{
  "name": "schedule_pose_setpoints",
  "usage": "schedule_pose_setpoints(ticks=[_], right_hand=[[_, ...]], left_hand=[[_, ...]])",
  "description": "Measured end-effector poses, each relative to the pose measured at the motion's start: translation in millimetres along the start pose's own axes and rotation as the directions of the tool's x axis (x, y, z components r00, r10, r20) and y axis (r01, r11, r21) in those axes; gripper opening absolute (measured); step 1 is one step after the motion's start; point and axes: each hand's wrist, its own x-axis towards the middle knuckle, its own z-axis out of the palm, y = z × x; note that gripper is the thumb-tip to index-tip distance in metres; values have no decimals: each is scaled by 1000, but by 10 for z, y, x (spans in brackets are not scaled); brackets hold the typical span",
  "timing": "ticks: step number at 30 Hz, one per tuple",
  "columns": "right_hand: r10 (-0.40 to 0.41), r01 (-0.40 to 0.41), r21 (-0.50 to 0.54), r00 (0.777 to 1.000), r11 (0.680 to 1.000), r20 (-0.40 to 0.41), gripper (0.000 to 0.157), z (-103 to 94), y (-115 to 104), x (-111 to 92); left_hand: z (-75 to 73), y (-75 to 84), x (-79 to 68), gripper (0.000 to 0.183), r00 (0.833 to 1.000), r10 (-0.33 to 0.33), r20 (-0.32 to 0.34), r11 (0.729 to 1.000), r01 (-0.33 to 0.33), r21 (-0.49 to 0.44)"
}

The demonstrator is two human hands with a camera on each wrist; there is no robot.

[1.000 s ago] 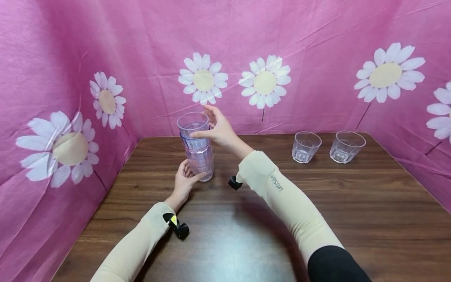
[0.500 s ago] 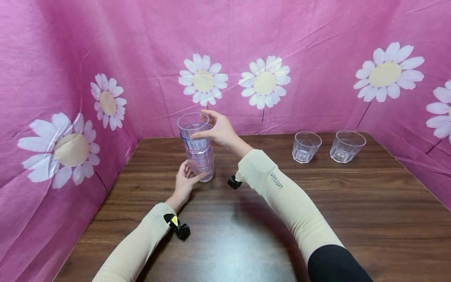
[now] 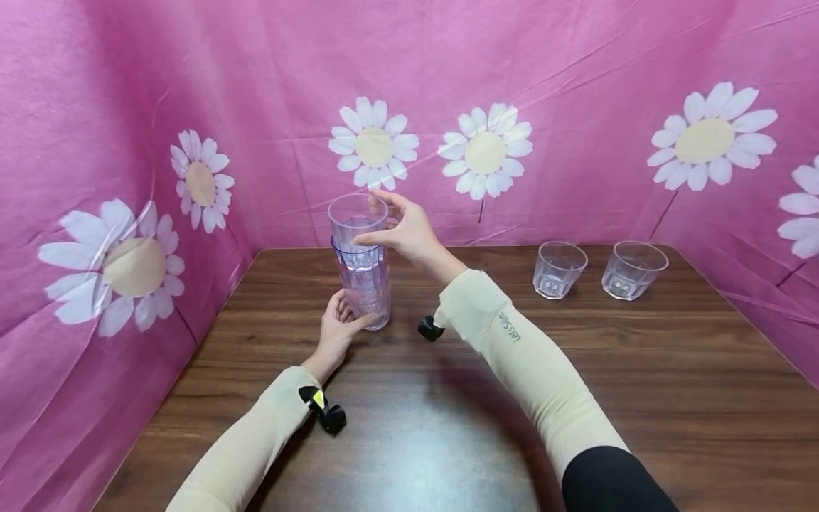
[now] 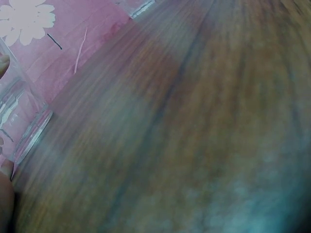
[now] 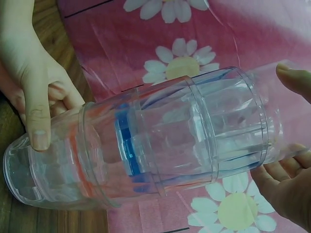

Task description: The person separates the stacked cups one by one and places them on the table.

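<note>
A tall stack of nested clear tumblers (image 3: 362, 274) stands upright on the wooden table; some have a blue or reddish tint in the right wrist view. My left hand (image 3: 334, 331) grips the stack near its base, thumb across the front. At the top, my right hand (image 3: 409, 229) holds the uppermost clear tumbler (image 3: 348, 215) between thumb and fingers. This tumbler sits partly inside a blue-rimmed tumbler (image 3: 345, 249), its lower part still within it. In the left wrist view only the stack's bottom (image 4: 29, 121) and bits of fingers show.
Two clear tumblers, a left one (image 3: 559, 270) and a right one (image 3: 633, 270), stand apart from each other at the back right of the table (image 3: 576, 370). A pink cloth with daisies (image 3: 563, 43) hangs behind and along the sides.
My right hand has risen slightly with the top tumbler, so more of it shows above the blue rim. The left hand stays at the base. The head view has shifted a little.
</note>
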Motion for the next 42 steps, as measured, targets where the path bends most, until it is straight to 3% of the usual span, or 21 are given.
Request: schedule_pose_setpoints(ticks=[7, 23, 32, 42], right_hand=[[-24, 24, -3, 999, 1000, -29, 88, -53, -86, -24], [-108, 119, 146, 991, 982, -83, 84, -192, -332, -40], [-90, 122, 197, 983, 973, -163, 85, -502, -337, -57], [-60, 106, 183, 969, 977, -240, 83, -880, -108, -167]], left_hand=[[31, 14, -4, 69, 1000, -5, 1, 1000, 5, -7], [12, 33, 19, 71, 999, -34, -9, 999, 34, -10], [5, 21, -1, 71, 1000, -23, -12, 1000, 22, -5], [1, 9, 4, 71, 1000, -15, -12, 1000, 14, -14]])
